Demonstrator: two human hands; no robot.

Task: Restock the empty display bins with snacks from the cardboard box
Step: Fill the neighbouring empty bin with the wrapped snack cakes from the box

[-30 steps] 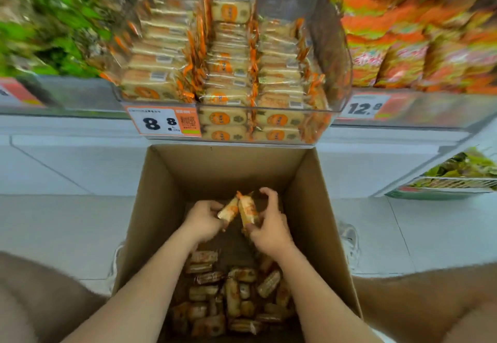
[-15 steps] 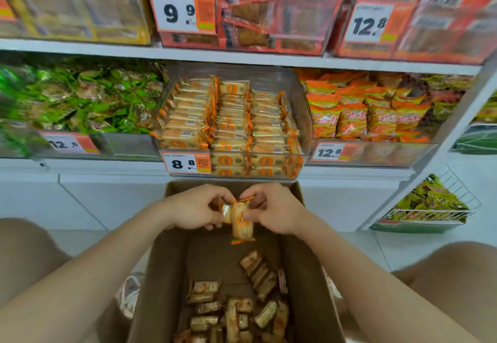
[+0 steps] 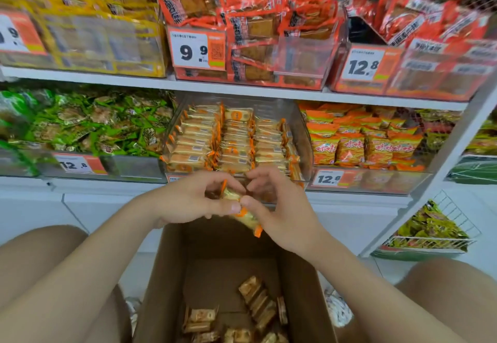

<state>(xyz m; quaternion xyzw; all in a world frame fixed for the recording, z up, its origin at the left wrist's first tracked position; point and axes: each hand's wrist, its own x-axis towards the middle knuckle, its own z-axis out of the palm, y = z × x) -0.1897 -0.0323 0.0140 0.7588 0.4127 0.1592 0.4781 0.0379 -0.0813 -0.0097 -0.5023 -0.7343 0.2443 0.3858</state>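
Left hand (image 3: 188, 203): I see fingers curled, pinching snack packets (image 3: 247, 220).
Right hand (image 3: 281, 215): pinching them too, above cardboard box (image 3: 172, 275).

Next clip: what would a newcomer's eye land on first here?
The left hand and right hand meet mid-frame, pinching orange-edged snack packets above the open cardboard box. Right behind them a clear bin holds neat rows of similar packets; above it a bold 9.9 price tag stands out.
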